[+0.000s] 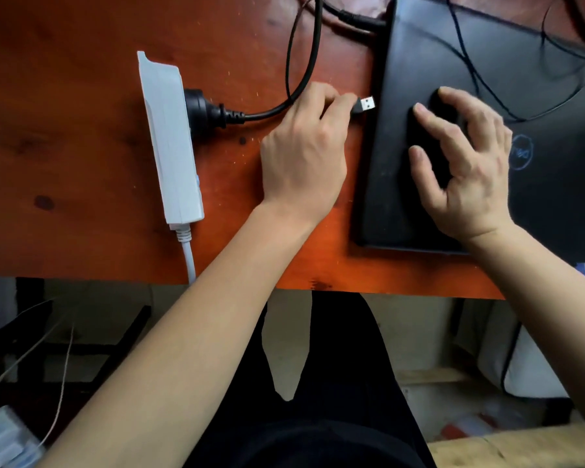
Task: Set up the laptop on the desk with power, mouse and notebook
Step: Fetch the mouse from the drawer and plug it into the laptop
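Just right of your left hand (304, 153), the closed laptop (487, 130) is lying flat on the surface (81, 113), its long side edge facing your fingertips. You are pinching the USB plug (365, 104) in that hand, fingers closed around its black body, metal tip pointing right at the laptop's edge, near but not touching. Your right hand (463, 163) is resting on the mouse (433, 136) atop the lid, fingers spread and loosely curled over it. The left hand is the nearer one to the port side; the plug's axis is already running crosswise toward it. No notebook is showing.
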